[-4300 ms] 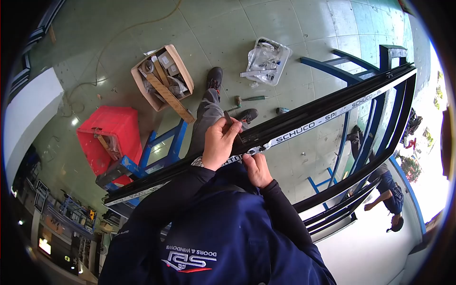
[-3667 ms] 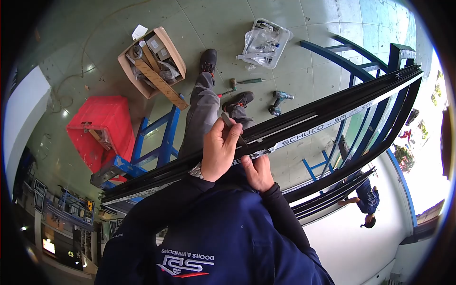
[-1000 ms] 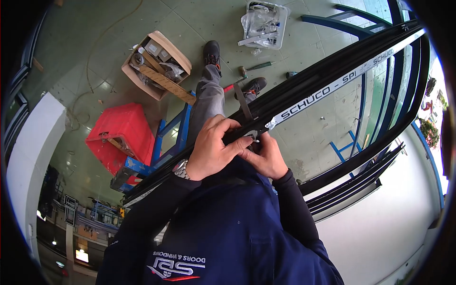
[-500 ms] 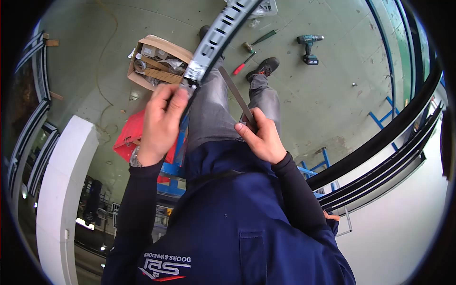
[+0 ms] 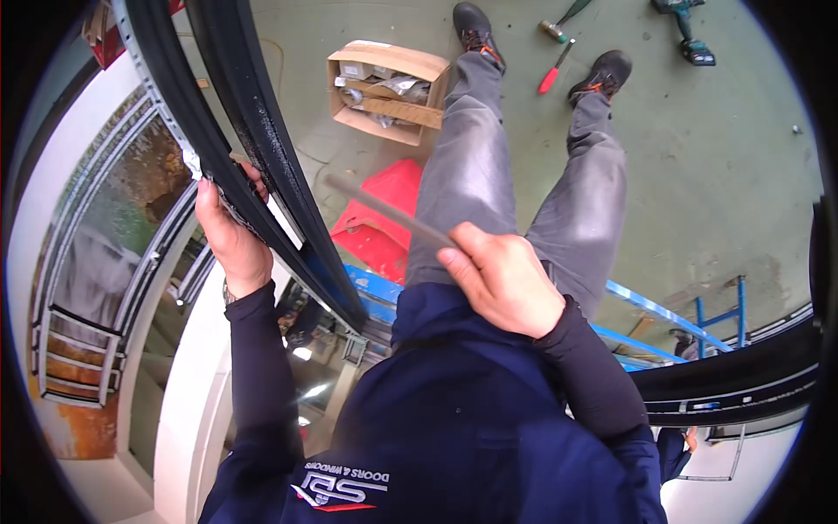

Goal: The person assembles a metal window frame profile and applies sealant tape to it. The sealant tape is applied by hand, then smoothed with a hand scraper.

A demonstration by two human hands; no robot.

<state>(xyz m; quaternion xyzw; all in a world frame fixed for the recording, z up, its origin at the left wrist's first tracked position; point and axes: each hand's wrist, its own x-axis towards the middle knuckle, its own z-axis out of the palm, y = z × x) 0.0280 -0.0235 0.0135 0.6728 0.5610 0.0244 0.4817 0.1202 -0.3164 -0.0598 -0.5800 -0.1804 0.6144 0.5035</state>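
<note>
My left hand (image 5: 236, 231) is wrapped round a long black profile (image 5: 188, 105) at the left, thumb on its near side and fingertips showing behind it. Torn silvery film hangs from the profile's edge by my thumb. In front of my body, my right hand (image 5: 506, 275) holds a flat metal strip (image 5: 384, 208) between thumb and fingers. The strip points up and left, its far end blurred, with a gap between it and the profile.
On the floor are an open cardboard box (image 5: 393, 57), a red case (image 5: 380, 218), a hammer (image 5: 553, 31), a red-handled tool (image 5: 550, 80) and a drill (image 5: 694, 44). Blue metal supports (image 5: 655, 307) stand at the right. A person's hand (image 5: 692, 439) shows at lower right.
The view has swung left. The profile in my left hand now shows its black side instead of the lettered film. My right hand still holds the strip, now tilted further towards the left.
</note>
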